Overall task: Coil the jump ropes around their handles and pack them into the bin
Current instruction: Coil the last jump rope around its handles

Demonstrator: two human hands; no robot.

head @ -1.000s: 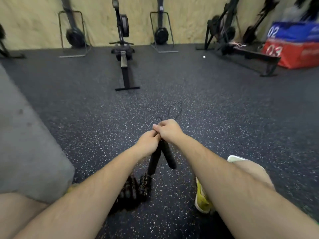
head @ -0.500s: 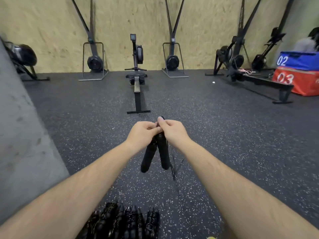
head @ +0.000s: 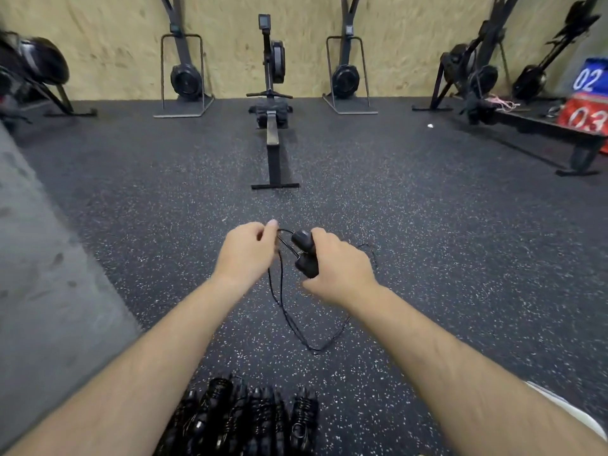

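Both handles (head: 305,255) were gripped side by side in the right hand (head: 340,269), fingers curled round them, out over the floor (head: 460,258). The cord (head: 289,319) was pinched just beside their tips by the left hand (head: 245,255). Below the pinch, a long slack loop was let hang, its bottom seemingly touching the floor, and a further stretch was seen trailing out past the right wrist.

Trouble was judged likeliest from that slack. If the first turn were laid without tension, loose wraps could be expected to slide off the handle ends. The trailing stretch could be snagged under the right forearm or twisted into a kink. A handle could also be let slip, since two were being held in one hand.

A pile (head: 250,419) of wound ropes was seen near the bottom edge, between the forearms, and a swinging loop could be caught on it. No bin was made out in view.

A rower (head: 272,149) was parked straight ahead, well apart. A grey slab (head: 49,291) was noted along the left and numbered boxes (head: 589,100) at far right, none judged close enough to foul the cord.
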